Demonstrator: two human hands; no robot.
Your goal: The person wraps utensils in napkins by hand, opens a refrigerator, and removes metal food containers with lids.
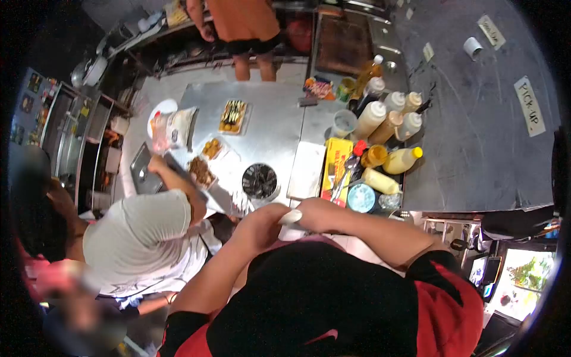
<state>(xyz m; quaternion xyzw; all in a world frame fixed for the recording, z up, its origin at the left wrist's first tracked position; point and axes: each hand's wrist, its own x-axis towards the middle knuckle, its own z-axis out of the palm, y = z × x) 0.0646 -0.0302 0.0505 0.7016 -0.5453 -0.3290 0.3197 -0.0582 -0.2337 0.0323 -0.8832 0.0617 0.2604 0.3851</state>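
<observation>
My left hand (262, 225) and my right hand (316, 215) meet in front of my body at the counter's near edge, fingers curled. Between them shows a small white oval thing (290, 216); its kind cannot be made out. Just beyond my left hand stands a round tub with a black ribbed inside (260, 180). Ahead of my right hand lie a white board (305, 169) and a yellow box (336, 168) with cutlery on it. A blue-white bowl (361, 197) sits to the right.
Sauce bottles (389, 119) crowd the right side of the metal counter (270, 113). A filled food tray (232, 116) and a plastic bag (173, 129) lie farther back. A co-worker in a light shirt (140, 238) reaches in at left; another person (244, 24) stands beyond.
</observation>
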